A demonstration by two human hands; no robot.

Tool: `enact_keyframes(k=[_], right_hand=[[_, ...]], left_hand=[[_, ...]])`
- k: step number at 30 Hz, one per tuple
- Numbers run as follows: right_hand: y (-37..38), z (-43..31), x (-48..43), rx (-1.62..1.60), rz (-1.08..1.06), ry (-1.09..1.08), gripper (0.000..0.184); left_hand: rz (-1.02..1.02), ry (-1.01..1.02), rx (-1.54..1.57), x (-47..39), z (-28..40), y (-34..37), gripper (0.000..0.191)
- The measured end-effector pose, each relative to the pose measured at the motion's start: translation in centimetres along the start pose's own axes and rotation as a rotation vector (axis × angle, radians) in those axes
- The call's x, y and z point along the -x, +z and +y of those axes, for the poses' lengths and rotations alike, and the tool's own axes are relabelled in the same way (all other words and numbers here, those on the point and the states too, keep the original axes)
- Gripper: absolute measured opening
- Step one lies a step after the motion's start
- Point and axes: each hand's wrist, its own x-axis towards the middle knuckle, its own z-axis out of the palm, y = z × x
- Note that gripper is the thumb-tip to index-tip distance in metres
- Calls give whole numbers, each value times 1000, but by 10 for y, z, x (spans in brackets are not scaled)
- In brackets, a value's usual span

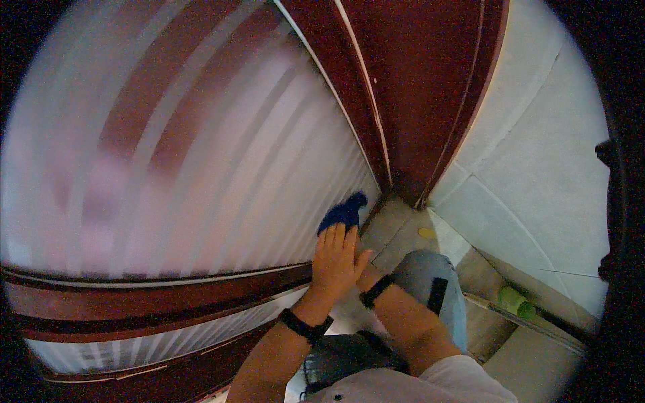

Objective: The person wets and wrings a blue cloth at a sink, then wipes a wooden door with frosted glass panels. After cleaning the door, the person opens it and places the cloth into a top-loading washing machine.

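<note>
My left hand (335,257) lies with its fingers over a dark blue cloth (342,214), pressing it against a pane of ribbed translucent glass (242,166). The thumb is spread to the right, off the cloth. A dark red-brown frame (201,298) borders the pane below. My right hand (369,276) is mostly hidden behind the left one. Only a part near its wrist shows, above a black wristband, so what its fingers do cannot be seen. The left wrist also wears a black band.
A dark red-brown panel (423,90) rises beyond the pane's edge. Pale wall tiles (524,151) stand on the right. On the tiled floor (395,224) lies a yellow object (427,232). A green container (514,301) is by a ledge at lower right. My bent knee (428,267) is close to my right forearm.
</note>
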Motion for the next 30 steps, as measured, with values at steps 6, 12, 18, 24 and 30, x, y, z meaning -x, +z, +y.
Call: enact_keyframes(k=[6,12,18,24,30], right_hand=[[13,-108,-81,36,30,-379,42],[26,-79,-92,52,-4,-294,44],[34,8,-31,12,-114,-19,46],[54,-32,53,-152,-271,-13,48],[58,-184,86,-274,-393,-503,51]], left_hand=[[207,70,-9,-51,9,-36,54],[68,97,-43,-49,-4,6,48],[-82,26,-106,-9,-9,22,49],[-38,-90,-106,58,9,-67,51],[281,-63,-158,91,19,-182,59]])
